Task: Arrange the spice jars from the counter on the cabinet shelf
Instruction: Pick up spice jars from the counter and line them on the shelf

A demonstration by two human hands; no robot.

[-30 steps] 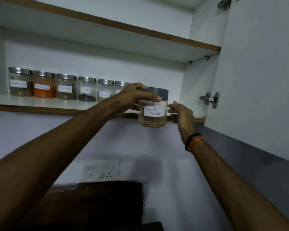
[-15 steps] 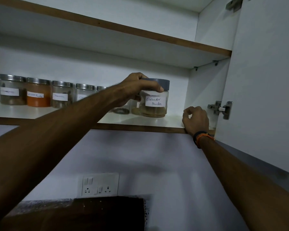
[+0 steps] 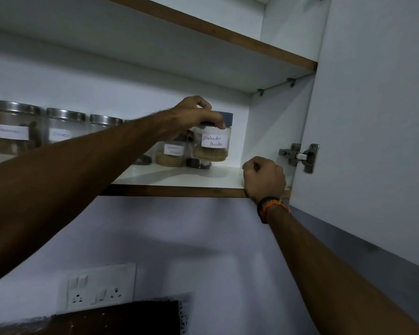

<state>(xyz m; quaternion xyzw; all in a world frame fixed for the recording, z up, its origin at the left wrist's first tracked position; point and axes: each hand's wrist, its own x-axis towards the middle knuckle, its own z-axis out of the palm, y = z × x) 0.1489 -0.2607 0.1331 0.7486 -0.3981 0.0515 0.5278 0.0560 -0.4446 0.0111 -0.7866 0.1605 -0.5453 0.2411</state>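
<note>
Left hand: the left hand (image 3: pixel 191 117) reaches into the cabinet and grips the coriander jar (image 3: pixel 213 141) from above, fingers wrapped over its dark lid (image 3: pixel 224 118).
Coriander jar: clear, holding a low layer of tan powder; it appears slightly above the shelf (image 3: pixel 179 176) near the right end of the row, though whether its base touches the board cannot be told.
Jar label: a white slip (image 3: pixel 214 141) handwritten "Coriander Powder".
Neighbour jar: just left of it and partly behind the hand stands a jar of yellowish powder (image 3: pixel 171 154); its white label is too blurred to read.
Row of jars: further left, steel-lidded jars (image 3: pixel 65 126) stand side by side along the shelf, each with a white label; the writing is illegible.
Right hand: the right hand (image 3: pixel 264 177) is closed in a loose fist, holding nothing, resting at the front edge of the shelf by the right wall.
Wrist: a dark band and orange thread (image 3: pixel 271 206).
Door: the cabinet door (image 3: pixel 373 117) stands open at right, its metal hinge (image 3: pixel 300 157) showing.
Below: a white switch and socket plate (image 3: pixel 97 288) on the wall.
</note>
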